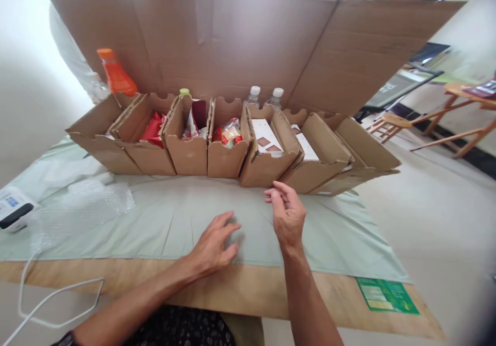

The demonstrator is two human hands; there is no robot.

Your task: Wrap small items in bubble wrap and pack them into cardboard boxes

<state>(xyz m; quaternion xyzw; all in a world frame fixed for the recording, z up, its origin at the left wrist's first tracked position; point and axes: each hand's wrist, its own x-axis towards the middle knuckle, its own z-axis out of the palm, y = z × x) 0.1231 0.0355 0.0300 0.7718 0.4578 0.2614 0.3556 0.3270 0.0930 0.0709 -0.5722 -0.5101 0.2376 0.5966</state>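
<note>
Pale walls (19, 77) catch soft, bright light on the left. A light, glossy floor (434, 227) runs along the right — there a low wooden stool (392, 121) stands near a taller wooden seat (459, 90), with a dark skirting strip (478, 164) behind.

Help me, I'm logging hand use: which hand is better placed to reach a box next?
Probably the right hand: it looks empty, and its fingertips appear close to the front of a cardboard box. The left hand looks empty too, but is farther back, over the cloth.
</note>
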